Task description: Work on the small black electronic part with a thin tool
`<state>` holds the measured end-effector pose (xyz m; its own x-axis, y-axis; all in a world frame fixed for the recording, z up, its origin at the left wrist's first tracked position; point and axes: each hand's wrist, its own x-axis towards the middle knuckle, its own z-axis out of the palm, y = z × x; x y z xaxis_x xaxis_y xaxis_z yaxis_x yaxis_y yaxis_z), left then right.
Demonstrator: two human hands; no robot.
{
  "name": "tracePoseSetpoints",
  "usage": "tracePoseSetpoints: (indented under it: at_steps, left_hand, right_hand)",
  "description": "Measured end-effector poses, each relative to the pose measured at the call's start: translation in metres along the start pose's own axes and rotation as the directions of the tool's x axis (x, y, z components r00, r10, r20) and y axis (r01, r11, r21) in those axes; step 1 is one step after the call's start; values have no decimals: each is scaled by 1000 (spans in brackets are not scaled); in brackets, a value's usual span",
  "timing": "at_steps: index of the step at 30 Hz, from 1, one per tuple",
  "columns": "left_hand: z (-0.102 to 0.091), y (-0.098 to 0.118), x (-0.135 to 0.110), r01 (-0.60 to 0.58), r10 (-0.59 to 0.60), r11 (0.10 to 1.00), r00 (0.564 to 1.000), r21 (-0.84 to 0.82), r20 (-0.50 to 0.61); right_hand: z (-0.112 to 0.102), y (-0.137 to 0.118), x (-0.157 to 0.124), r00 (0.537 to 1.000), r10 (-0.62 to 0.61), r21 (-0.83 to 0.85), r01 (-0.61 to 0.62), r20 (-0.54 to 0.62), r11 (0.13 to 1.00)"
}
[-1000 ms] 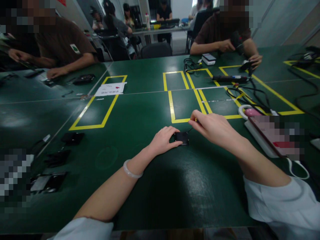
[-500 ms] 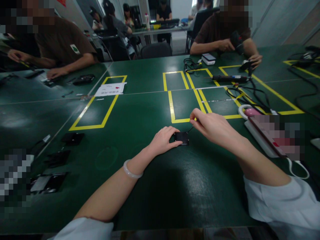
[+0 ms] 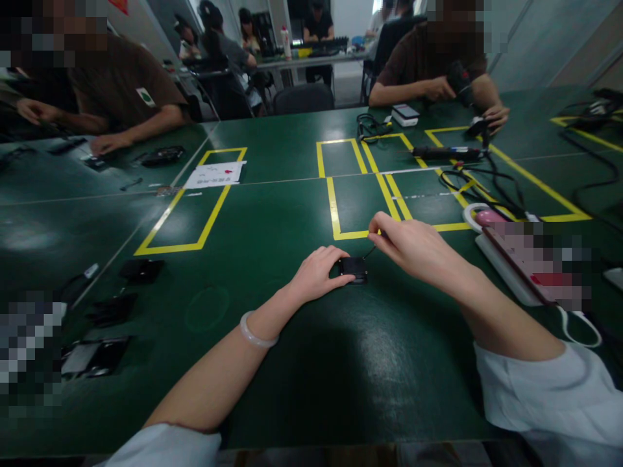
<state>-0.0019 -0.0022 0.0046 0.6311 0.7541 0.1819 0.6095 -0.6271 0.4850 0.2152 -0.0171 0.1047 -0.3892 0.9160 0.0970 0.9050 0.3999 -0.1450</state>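
Note:
On the green table (image 3: 282, 363) lies a small black rectangular box-like part (image 3: 355, 268). My left hand (image 3: 321, 274) grips its left side, thumb at the near edge and fingers at the far edge. My right hand (image 3: 409, 245) is pinched around a thin dark tool (image 3: 370, 251), whose shaft slants down to the part's far right corner. Most of that tool's handle is hidden by my fingers, so its exact kind does not show.
Several black parts (image 3: 109, 308) lie to the left. A pinkish phone (image 3: 520, 259) with a white cord rests at right. Beyond are yellow tape outlines (image 3: 335, 207), a paper label (image 3: 217, 174), a black pen-shaped electric screwdriver (image 3: 448, 153) and cables. Two co-workers sit across the table.
My hands, the black part and the thin tool hold nearly the same place. Across the table at left, a co-worker's hand has shifted slightly.

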Motion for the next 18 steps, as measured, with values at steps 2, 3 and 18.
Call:
tracePoseSetpoints:
  at_steps: [2, 3, 18]
  left_hand:
    - [0, 0, 0, 2, -2, 1000, 1000, 4, -1]
    - [0, 0, 0, 2, -2, 1000, 1000, 6, 0]
    - [1, 0, 0, -10, 10, 1000, 1000, -4, -9]
  right_hand:
    - [0, 0, -1, 1000, -13, 22, 13, -2, 1000]
    - [-1, 0, -1, 1000, -19, 30, 19, -5, 999]
    - [-2, 0, -2, 1000, -28, -9, 28, 6, 1000]
